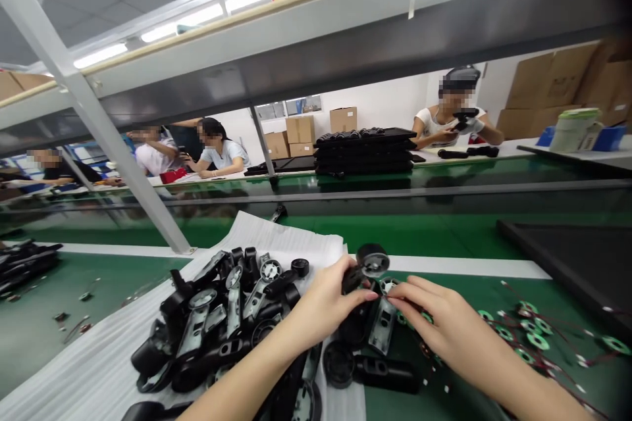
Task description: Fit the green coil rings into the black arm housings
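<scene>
My left hand (326,296) is closed round a black plastic housing (374,260) with a round, cup-shaped end, held up over the bench. Close beside it, my right hand (434,312) has its thumb and fingertips pinched together; whatever is between them is too small to make out. Below the hands lie a housing half with a grey inside (382,329) and a black housing (388,373). A heap of black and grey housings (234,296) covers the white foam sheet (99,348) on the left. Green ring-shaped boards (537,341) with thin wires are scattered on the right.
A black tray (573,250) lies at the right edge. Beyond the bench runs a green conveyor belt (419,230). A white post (123,164) slants down at left under an overhead shelf (296,56). Several people sit opposite, near stacked black trays (365,156).
</scene>
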A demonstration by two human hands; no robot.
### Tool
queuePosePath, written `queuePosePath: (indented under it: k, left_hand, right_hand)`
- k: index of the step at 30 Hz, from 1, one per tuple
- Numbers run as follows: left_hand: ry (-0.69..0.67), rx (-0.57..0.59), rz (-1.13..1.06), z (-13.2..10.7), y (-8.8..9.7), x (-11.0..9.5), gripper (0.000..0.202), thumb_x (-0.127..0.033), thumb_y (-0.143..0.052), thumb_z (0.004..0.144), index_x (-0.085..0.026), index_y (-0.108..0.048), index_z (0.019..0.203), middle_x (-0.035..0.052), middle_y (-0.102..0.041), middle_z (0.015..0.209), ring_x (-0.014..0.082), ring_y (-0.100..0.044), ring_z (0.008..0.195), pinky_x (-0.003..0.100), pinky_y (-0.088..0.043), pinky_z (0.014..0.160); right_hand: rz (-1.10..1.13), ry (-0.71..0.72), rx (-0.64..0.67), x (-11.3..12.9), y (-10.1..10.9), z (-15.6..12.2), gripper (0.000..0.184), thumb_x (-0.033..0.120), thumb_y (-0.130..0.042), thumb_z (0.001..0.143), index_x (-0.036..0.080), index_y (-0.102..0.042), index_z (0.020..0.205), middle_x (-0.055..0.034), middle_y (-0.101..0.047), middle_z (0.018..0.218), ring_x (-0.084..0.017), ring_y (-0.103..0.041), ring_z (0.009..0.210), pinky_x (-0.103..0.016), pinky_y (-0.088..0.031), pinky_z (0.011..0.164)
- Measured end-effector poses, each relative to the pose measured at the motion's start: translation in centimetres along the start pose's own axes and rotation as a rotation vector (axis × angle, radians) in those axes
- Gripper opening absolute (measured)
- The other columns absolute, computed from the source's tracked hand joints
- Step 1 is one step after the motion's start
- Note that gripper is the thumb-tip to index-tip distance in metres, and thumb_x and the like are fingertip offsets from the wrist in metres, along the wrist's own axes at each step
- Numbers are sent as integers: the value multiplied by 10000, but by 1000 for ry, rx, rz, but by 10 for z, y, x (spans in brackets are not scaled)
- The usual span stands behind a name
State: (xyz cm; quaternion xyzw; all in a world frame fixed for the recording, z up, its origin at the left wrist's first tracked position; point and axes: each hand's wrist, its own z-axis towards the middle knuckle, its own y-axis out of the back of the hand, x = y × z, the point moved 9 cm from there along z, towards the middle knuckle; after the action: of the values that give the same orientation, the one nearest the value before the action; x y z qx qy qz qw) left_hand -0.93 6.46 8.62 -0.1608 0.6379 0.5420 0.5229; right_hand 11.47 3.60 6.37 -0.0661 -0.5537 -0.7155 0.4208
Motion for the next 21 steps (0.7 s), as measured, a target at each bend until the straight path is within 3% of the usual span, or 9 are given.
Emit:
queuePosePath:
  k: [5, 10, 14, 17, 19, 21]
  left_hand:
    - [-4, 144, 119, -4, -12, 5, 217, -352, -667, 764, -186, -579, 872, 13, -649, 833, 185, -586, 772, 238, -410, 652]
    - [31, 189, 9, -7, -16, 10, 262, -324, -679, 756, -183, -610, 964, 18, -659, 911, 202, -595, 862, 259, -430, 734]
    - [56, 99, -94, -5, -12, 8, 212, -290, -668, 764, -177, -605, 932, 11, -640, 894, 174, -571, 850, 260, -423, 763]
    - [181, -27, -308, -4, -9, 15, 217, -317, -682, 758, -169, -560, 858, -17, -579, 787, 89, -502, 664, 189, -395, 588]
    - [290, -96, -500, -5, -12, 23, 277, -330, -715, 731, -171, -508, 824, -42, -512, 734, 36, -391, 538, 146, -285, 450]
    - [361, -137, -734, -7, -19, 28, 331, -303, -745, 707, -179, -463, 829, -57, -464, 734, 6, -305, 486, 128, -193, 400]
  right_hand:
    - [-12, 38, 67, 0, -8, -4, 247, 248, -435, 921, 289, -663, 1009, -52, -649, 1036, -225, -624, 990, -323, -515, 833]
    - [35, 63, 96, 4, -11, -4, 265, 248, -440, 915, 310, -672, 1027, -49, -658, 1077, -230, -642, 955, -332, -526, 808]
    - [112, -33, 4, 1, -2, -1, 194, 299, -437, 924, 256, -626, 941, -43, -690, 896, -211, -657, 793, -287, -525, 669]
    - [138, -107, -141, 1, 6, -4, 188, 336, -430, 938, 247, -583, 871, -11, -670, 777, -170, -627, 658, -242, -489, 563]
    - [103, -58, -265, 11, 9, -7, 171, 299, -438, 940, 240, -577, 862, -16, -669, 790, -172, -635, 691, -247, -489, 604]
    - [18, 40, -374, 25, 8, -10, 147, 236, -435, 939, 225, -574, 893, -39, -677, 829, -189, -647, 740, -273, -487, 655]
